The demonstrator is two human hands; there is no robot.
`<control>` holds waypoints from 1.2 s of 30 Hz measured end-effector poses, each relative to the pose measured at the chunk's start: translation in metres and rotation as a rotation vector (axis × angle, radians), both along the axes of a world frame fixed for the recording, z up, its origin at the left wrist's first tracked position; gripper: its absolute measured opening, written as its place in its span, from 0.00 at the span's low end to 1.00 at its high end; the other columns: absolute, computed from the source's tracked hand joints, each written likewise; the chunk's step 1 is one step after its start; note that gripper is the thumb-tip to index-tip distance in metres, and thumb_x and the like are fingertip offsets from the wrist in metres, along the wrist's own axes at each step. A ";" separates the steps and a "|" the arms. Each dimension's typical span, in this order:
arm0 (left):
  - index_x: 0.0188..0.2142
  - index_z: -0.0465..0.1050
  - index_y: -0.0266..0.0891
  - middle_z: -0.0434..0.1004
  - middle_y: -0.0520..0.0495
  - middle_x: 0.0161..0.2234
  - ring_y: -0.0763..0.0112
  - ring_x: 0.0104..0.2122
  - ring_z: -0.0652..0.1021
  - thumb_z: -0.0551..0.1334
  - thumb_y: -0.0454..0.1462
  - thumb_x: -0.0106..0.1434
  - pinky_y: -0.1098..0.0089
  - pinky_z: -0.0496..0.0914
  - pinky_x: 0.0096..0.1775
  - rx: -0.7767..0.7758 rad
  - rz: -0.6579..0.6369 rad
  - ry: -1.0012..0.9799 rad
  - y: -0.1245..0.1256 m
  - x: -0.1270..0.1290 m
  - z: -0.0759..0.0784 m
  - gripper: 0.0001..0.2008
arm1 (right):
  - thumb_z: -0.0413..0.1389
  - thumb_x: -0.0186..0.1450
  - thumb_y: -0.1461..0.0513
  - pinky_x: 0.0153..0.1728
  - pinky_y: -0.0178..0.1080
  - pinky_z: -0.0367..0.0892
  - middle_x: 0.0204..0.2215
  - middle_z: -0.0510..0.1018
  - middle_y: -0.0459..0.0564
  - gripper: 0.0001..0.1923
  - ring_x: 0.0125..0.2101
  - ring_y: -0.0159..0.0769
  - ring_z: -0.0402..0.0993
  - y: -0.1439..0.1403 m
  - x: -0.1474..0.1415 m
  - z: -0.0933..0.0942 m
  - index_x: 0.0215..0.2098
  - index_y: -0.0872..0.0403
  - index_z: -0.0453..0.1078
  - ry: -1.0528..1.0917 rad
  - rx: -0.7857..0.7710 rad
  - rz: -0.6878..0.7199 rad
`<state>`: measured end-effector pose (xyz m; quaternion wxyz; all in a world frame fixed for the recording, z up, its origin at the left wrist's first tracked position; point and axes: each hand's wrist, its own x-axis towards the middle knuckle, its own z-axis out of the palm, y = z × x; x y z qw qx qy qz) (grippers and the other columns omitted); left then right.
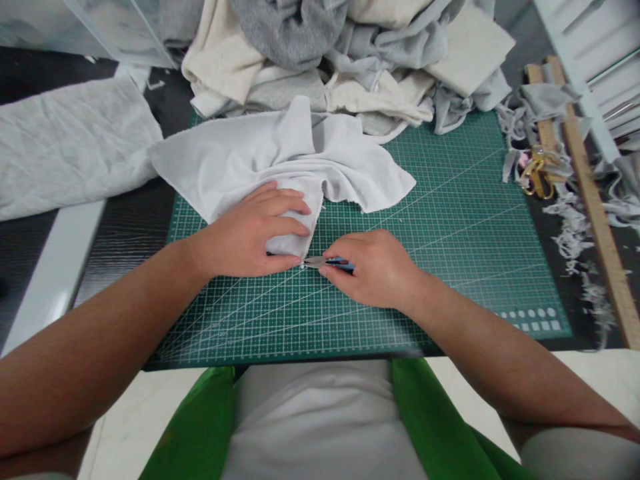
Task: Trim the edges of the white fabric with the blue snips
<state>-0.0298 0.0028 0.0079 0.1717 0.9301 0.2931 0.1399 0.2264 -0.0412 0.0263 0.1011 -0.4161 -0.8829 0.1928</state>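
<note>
From my seat at the remote feed I see the left hand (255,230) lying flat, fingers together and slightly curled, pressing down on the lower fold of a white knit cloth (280,157); the cloth is soft and rumpled, spread in a loose irregular shape over the upper left part of a green cutting mat (450,220) printed with a fine white grid and diagonal lines. The right hand (373,267) is closed around a small tool with a blue handle (340,264) — its thin metal tip points left and meets the cloth's edge just beside the left thumb; whether it is snips or a blade I cannot tell.

Behind the mat sits a heap of fabric pieces (350,53) in cream, pale grey and heathered grey, some folded, most crumpled; a wrinkled off-white sheet of fabric (65,143) lies flat on the dark tabletop to the left. On the right, a long wooden ruler (595,207) runs along the mat's edge, with gold-handled scissors (537,173) lying among frayed grey fabric scraps (575,233). At the bottom edge — a green garment over a pale one, worn by the person.
</note>
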 end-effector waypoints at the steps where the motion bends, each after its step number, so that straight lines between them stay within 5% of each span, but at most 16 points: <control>1: 0.49 0.77 0.45 0.72 0.44 0.61 0.53 0.66 0.67 0.64 0.47 0.66 0.47 0.51 0.71 -0.003 0.002 0.003 0.000 0.000 0.000 0.16 | 0.56 0.69 0.56 0.31 0.38 0.61 0.31 0.84 0.50 0.13 0.32 0.39 0.79 0.000 0.000 0.000 0.35 0.55 0.79 0.000 0.000 0.000; 27: 0.49 0.77 0.46 0.73 0.45 0.61 0.53 0.67 0.67 0.63 0.48 0.66 0.47 0.51 0.71 -0.016 0.014 0.021 0.000 0.001 0.001 0.16 | 0.54 0.72 0.57 0.29 0.39 0.57 0.29 0.84 0.49 0.15 0.30 0.38 0.77 -0.005 -0.002 0.005 0.32 0.54 0.77 -0.120 0.034 0.039; 36: 0.49 0.77 0.46 0.73 0.44 0.61 0.54 0.67 0.67 0.64 0.48 0.66 0.48 0.51 0.71 -0.008 0.010 0.011 0.000 0.000 0.000 0.16 | 0.57 0.69 0.56 0.30 0.37 0.59 0.29 0.83 0.48 0.12 0.30 0.36 0.77 0.000 0.003 0.003 0.35 0.54 0.79 0.025 0.014 0.036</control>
